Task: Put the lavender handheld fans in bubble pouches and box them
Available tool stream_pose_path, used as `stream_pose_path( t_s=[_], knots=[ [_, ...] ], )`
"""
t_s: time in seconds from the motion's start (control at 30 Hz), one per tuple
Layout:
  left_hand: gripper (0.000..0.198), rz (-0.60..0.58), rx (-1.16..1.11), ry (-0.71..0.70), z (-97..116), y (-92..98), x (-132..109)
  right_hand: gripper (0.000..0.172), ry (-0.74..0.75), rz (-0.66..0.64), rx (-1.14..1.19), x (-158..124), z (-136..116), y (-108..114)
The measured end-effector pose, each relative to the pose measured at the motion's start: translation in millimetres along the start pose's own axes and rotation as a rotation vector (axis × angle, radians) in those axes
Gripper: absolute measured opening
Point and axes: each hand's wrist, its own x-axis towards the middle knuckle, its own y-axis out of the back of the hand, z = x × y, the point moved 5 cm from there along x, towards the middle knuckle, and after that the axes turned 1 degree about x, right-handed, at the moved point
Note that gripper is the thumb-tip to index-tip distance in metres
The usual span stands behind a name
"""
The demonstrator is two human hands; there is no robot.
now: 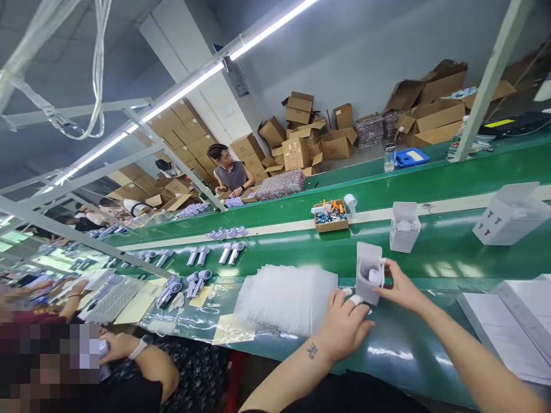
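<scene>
An open white box (368, 269) stands upright near the bench's front edge, with a small pale object (374, 276) inside its mouth. My right hand (398, 285) pinches the box's right side, thumb low and fingers at the upper flap. At the box's lower left is my left hand (348, 321), palm down, with white covers on two fingertips and its fingers curled at the box's base; whether it grips the box is unclear. A wide stack of clear bubble bags (286, 299) lies just left of my left hand.
Two more open white boxes (404, 228) (510, 217) stand on the green conveyor. A small carton of parts (330, 217) sits behind. Handheld devices (198, 282) lie left, near a seated co-worker. White stacks (508, 327) are at right.
</scene>
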Motion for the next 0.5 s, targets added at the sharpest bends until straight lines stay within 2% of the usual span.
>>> stream_pose_path(
  t_s=[0.07, 0.17, 0.23, 0.3, 0.4, 0.5],
  knots=[
    [0.030, -0.045, -0.141, 0.112, -10.9, -6.5, -17.4, 0.071, 0.010, -0.026, -0.058, 35.8, -5.2, 5.8],
    [0.024, -0.232, -0.310, 0.275, -27.5, -28.0, -52.6, 0.065, 0.028, -0.141, -0.210, 83.9, -10.7, 4.7],
    [0.023, -0.287, -0.371, 0.348, -36.2, -35.4, -76.7, 0.061, 0.037, -0.190, -0.256, 109.1, -15.3, 3.5],
    [0.023, -0.242, -0.417, 0.465, -47.1, -34.8, -98.7, 0.059, 0.057, -0.197, -0.273, 130.9, -21.5, 2.6],
    [0.027, -0.083, -0.481, 0.745, -68.0, -28.7, -128.8, 0.062, 0.076, -0.174, -0.309, 160.2, -26.3, -3.7],
    [0.034, 0.055, -0.543, 0.932, -84.2, -28.7, -149.7, 0.066, 0.043, -0.164, -0.327, 182.2, -17.1, -17.4]
  ],
)
